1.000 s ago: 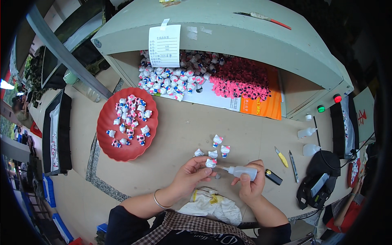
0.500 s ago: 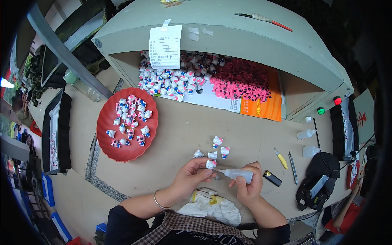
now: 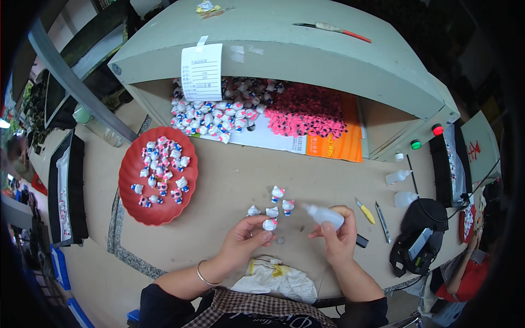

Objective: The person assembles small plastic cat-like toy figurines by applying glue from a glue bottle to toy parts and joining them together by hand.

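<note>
Between the fingertips of my left hand (image 3: 244, 239) is a small white cat figurine (image 3: 269, 224) with a pink mark on its head. My right hand (image 3: 338, 234) grips a translucent squeeze bottle (image 3: 324, 217), its thin nozzle tilted up to the left and apart from the figurine. Just beyond my left hand, several loose cat figurines (image 3: 278, 193) lie on the table (image 3: 235, 175). At the left, a red scalloped plate (image 3: 130, 205) bears more painted figurines (image 3: 164, 156).
An open shelf box (image 3: 328, 60) at the back holds piled white figurines (image 3: 219, 116) and small pink pieces (image 3: 306, 117). A yellow-handled knife (image 3: 365, 211), a slim metal tool (image 3: 383, 222), bottles (image 3: 398, 176) and a black bag (image 3: 418, 240) lie at the right. A crumpled white cloth (image 3: 279, 281) is near me.
My right hand has drawn the bottle's nozzle away from the figurine and tipped it upward. My left hand still holds the figurine. The whole view has shifted slightly.
</note>
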The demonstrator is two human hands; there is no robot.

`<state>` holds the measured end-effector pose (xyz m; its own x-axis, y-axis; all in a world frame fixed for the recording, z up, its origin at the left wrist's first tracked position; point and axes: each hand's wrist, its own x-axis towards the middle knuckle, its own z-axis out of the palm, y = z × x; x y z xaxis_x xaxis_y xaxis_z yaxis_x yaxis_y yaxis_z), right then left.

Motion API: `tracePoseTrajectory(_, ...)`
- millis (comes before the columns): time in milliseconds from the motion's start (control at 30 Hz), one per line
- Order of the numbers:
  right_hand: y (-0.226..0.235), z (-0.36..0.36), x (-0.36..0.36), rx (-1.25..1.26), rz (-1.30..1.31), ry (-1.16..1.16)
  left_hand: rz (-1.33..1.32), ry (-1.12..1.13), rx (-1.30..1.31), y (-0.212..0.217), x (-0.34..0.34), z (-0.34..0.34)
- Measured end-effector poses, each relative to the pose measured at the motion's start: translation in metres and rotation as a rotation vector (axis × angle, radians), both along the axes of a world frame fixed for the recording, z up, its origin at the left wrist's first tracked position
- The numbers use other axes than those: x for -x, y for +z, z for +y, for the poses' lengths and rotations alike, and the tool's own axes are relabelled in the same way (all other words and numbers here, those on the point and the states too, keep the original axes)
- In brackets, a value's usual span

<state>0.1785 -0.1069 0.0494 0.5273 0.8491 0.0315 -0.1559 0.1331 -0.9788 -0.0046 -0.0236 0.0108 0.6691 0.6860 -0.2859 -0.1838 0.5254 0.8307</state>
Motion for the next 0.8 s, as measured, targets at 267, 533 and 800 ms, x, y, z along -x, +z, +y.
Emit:
tracePoseTrajectory(267, -0.009, 0.072, -0.071, 0.229, -0.378, -0.094, 0.018, -0.032, 0.024, 0.004, 0.002, 0.001)
tracePoseTrajectory(533, -0.033, 0.15, -0.12, 0.294, -1.304, -0.222, -0.051, -0.011, 0.064, -0.002, 0.003, 0.003)
tracePoseTrajectory(800, -0.008, 0.138, -0.127, 0.216, -0.896, -0.306, -0.049, -0.02, 0.086, -0.001, 0.005, 0.005)
